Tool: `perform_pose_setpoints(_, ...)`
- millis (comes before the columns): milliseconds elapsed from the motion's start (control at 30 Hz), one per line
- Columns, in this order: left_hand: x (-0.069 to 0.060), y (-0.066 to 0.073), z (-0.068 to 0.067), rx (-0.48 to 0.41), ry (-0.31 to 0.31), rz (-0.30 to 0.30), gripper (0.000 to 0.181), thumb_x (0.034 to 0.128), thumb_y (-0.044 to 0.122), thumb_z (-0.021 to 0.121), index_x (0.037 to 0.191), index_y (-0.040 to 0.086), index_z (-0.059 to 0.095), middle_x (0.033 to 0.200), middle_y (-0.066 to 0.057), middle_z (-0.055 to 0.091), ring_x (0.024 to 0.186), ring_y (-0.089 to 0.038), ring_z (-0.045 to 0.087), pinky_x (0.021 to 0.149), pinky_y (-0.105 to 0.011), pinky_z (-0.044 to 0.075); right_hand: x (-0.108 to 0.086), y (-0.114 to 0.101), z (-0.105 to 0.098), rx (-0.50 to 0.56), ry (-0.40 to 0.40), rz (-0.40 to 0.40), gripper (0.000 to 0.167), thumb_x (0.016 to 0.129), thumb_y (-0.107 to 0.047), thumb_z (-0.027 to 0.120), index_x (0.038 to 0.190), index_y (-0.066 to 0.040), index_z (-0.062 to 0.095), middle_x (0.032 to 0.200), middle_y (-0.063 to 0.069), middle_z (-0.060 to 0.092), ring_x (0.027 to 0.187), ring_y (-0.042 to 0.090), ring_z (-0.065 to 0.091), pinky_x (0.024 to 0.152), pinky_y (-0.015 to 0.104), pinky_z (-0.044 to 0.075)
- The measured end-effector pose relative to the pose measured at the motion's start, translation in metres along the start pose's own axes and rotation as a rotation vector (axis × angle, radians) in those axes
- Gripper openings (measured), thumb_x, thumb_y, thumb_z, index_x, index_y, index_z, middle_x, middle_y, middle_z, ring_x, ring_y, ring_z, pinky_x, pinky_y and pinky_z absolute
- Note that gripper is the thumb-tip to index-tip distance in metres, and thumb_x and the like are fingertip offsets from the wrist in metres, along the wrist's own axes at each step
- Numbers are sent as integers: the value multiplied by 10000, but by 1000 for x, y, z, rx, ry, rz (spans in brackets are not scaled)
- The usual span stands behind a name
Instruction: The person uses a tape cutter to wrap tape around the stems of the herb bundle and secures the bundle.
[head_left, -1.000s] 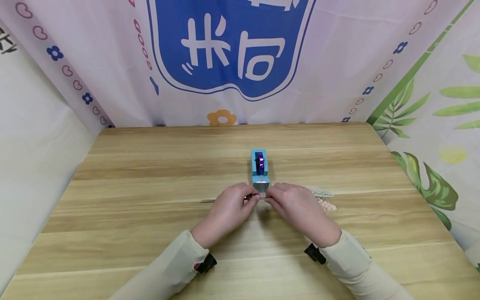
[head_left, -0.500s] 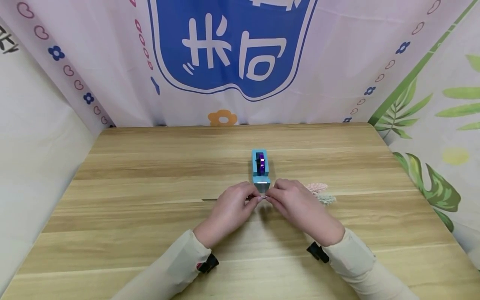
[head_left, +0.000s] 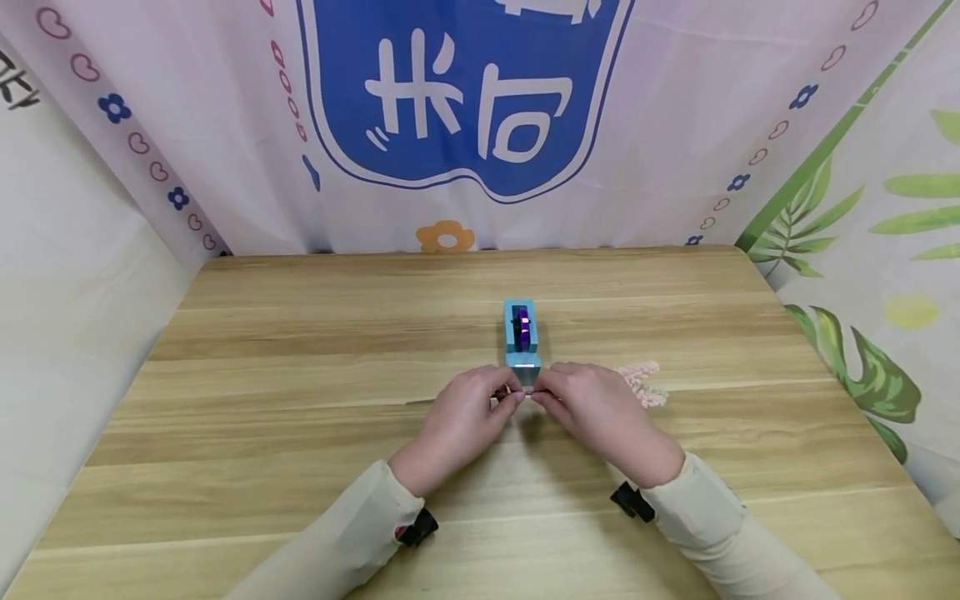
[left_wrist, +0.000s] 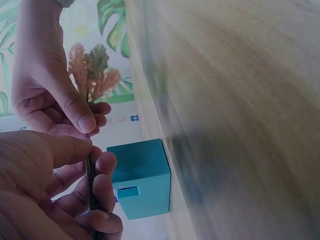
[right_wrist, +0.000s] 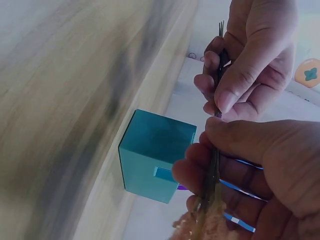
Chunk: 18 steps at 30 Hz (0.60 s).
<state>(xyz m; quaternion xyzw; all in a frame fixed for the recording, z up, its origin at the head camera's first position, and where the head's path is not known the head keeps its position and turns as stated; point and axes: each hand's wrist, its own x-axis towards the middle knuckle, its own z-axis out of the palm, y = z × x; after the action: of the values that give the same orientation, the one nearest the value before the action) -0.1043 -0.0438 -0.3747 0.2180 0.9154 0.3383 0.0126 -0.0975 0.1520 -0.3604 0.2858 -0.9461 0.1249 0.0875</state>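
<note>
A small bunch of artificial flowers with pink and grey-green heads (head_left: 639, 379) is held level above the table in both hands. Its thin dark stems (left_wrist: 90, 180) run between the fingers, the bare ends sticking out to the left. My left hand (head_left: 461, 417) pinches the stems between thumb and fingers. Close beside it, my right hand (head_left: 603, 417) pinches them nearer the flower heads, thumb tips almost meeting. Just beyond the fingertips stands a light blue tape dispenser (head_left: 522, 360) with a purple roll (head_left: 523, 327). Whether tape lies round the stems is hard to tell.
The wood-grain table (head_left: 300, 333) spreads around the hands. A printed curtain (head_left: 675, 125) with a blue emblem hangs behind its far edge, and leaf-patterned cloth (head_left: 892, 275) hangs at the right.
The flower bunch has turned about its stems: the pink heads came from the near side to the far side, the green ones nearer. Both hands stay almost in place.
</note>
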Motion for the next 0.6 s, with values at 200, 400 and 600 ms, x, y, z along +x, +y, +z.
perform_pose_setpoints(200,2,0,0,22,-20,-22,127,1029,210,683,996,125,772,885,2,715,719,-98,561,628,-229,460,0,1,1,-29,20,-12,66,955,-195,780,917,-163,737,823,-79,694,672,36,557,645,253,513)
perform_pose_setpoints(400,3,0,0,42,0,-14,121,1017,211,703,973,126,779,845,18,672,706,-97,521,610,-222,429,-1,1,1,-39,38,-30,62,954,-197,782,940,-152,741,829,-65,686,675,62,574,643,267,512)
perform_pose_setpoints(600,3,-1,1,9,37,9,88,996,192,731,945,134,773,856,30,669,742,-100,534,638,-239,447,0,1,-1,-53,44,-49,51,968,-192,761,974,-144,775,822,-55,674,696,97,594,738,340,555)
